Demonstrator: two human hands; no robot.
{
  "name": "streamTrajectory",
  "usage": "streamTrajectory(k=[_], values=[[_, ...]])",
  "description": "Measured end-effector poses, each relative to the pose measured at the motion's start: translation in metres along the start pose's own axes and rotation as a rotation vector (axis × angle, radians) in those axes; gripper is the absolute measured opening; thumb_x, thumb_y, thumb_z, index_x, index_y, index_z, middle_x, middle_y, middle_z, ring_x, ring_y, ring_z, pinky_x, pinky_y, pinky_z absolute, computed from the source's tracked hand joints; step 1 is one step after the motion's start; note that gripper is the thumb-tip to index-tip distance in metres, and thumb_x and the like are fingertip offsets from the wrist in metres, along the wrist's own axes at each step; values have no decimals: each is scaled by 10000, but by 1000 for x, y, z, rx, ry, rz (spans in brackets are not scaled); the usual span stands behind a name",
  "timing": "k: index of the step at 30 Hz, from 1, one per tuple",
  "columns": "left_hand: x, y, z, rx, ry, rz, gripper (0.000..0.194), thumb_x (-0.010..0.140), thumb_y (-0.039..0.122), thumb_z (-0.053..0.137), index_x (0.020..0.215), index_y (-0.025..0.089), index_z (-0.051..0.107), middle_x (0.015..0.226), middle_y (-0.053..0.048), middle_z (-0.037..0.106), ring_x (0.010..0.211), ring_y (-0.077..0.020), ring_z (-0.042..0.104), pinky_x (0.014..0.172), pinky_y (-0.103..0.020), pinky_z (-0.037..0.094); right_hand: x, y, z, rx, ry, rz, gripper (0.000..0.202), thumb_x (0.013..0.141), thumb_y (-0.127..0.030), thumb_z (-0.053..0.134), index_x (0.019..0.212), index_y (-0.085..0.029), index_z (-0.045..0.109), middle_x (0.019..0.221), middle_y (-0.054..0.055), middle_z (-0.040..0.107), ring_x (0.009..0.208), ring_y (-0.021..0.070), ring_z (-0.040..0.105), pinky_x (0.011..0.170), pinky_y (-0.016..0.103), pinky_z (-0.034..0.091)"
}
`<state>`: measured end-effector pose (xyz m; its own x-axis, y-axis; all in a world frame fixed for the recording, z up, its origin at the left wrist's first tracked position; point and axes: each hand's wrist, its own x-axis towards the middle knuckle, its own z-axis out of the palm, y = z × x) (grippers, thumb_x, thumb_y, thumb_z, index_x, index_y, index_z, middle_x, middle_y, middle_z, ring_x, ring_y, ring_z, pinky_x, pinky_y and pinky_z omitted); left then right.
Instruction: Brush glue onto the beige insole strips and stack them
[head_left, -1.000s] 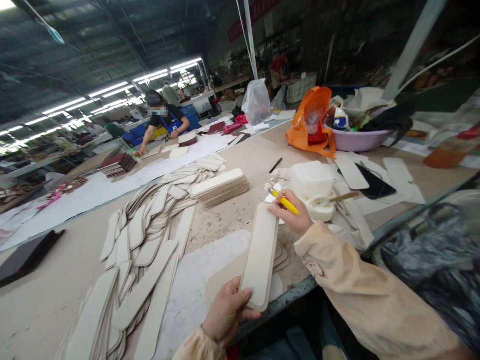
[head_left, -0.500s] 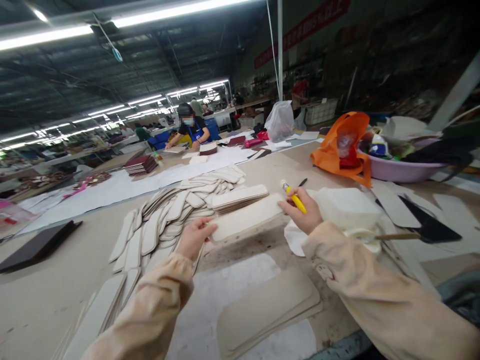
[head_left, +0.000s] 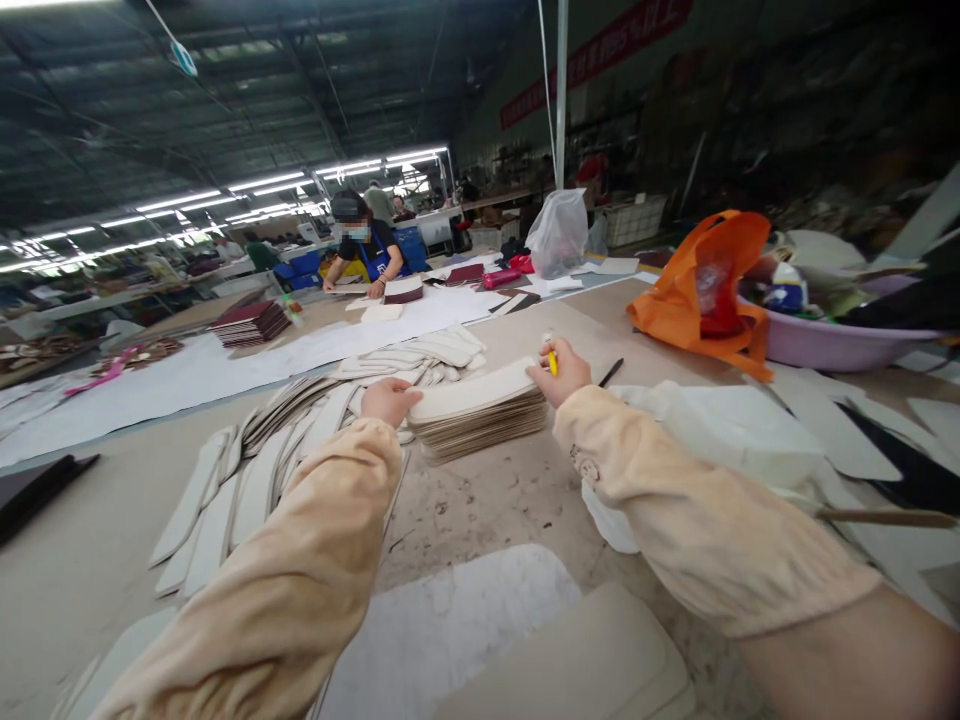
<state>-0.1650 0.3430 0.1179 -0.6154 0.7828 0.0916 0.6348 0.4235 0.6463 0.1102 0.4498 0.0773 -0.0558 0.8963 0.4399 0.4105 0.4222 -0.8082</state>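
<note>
A pale, round-cornered strip (head_left: 472,390) lies over a neat stack of similar strips (head_left: 480,432) at the centre of the table. My left hand (head_left: 390,402) pinches the strip's left end. At its right end, my right hand (head_left: 561,372) grips the strip and also holds a yellow tool (head_left: 553,362), mostly hidden by the fingers. Left of the stack, many loose pale strips (head_left: 300,420) lie in an overlapping heap. Larger pale panels (head_left: 592,660) rest on the table close to me.
An orange bag (head_left: 701,290) and a purple basin (head_left: 840,340) stand at the right. A black pen (head_left: 611,372) lies beside my right hand. Dark panels (head_left: 37,490) lie at the left. Across the table, a person (head_left: 367,245) handles pieces near a maroon stack (head_left: 250,324).
Both hands have moved forward with the strip, from in front of the stack to over it. The yellow tool now shows less between my right fingers. The view has shifted.
</note>
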Motion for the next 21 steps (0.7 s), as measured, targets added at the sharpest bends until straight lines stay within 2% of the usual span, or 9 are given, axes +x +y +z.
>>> streamTrajectory(k=[8, 11, 13, 15, 17, 19, 21], values=[[0, -7, 6, 99, -19, 21, 299, 633, 381, 697, 829, 161, 737, 649, -18, 661, 657, -171, 582, 631, -266, 420, 5, 15, 9, -189, -80, 9, 248, 692, -332, 632, 907, -251, 539, 779, 7, 642, 727, 206, 597, 739, 331, 450], [-7, -8, 2, 87, 6, 47, 317, 690, 414, 657, 839, 147, 740, 688, -33, 673, 705, -182, 596, 664, -270, 433, 1, 13, -1, -242, -76, -8, 263, 718, -345, 644, 940, -246, 544, 814, 32, 654, 750, 225, 611, 743, 341, 449], [-20, -9, -5, 69, 37, 53, 352, 748, 424, 604, 913, 140, 731, 769, -38, 692, 765, -179, 605, 718, -265, 443, -9, 7, -14, -237, -45, -53, 241, 757, -354, 633, 951, -238, 551, 823, 41, 656, 753, 227, 616, 736, 339, 448], [-44, -15, -13, 46, 86, 58, 393, 796, 434, 551, 1010, 143, 704, 857, -38, 700, 812, -168, 608, 764, -258, 450, -28, -4, -33, -199, -25, -125, 209, 810, -383, 602, 947, -230, 563, 816, 37, 651, 742, 215, 614, 718, 329, 448], [-82, -28, -20, 4, 154, 112, 408, 821, 446, 529, 1063, 153, 677, 915, -36, 697, 825, -157, 609, 779, -255, 465, -57, -18, -55, -115, -15, -175, 221, 856, -426, 567, 942, -223, 576, 793, 23, 642, 709, 189, 605, 696, 315, 453], [-135, -47, -26, -46, 205, 236, 356, 833, 428, 545, 1034, 164, 672, 938, -38, 691, 841, -153, 614, 794, -263, 482, -92, -32, -79, 18, -12, -177, 252, 886, -456, 534, 951, -218, 585, 777, 17, 644, 662, 159, 591, 671, 304, 461], [-197, -69, -32, -79, 172, 390, 234, 841, 348, 576, 958, 171, 673, 937, -46, 686, 883, -159, 621, 835, -286, 492, -131, -41, -100, 156, -48, -144, 271, 900, -465, 519, 964, -217, 605, 776, 27, 649, 607, 138, 568, 620, 296, 455]])
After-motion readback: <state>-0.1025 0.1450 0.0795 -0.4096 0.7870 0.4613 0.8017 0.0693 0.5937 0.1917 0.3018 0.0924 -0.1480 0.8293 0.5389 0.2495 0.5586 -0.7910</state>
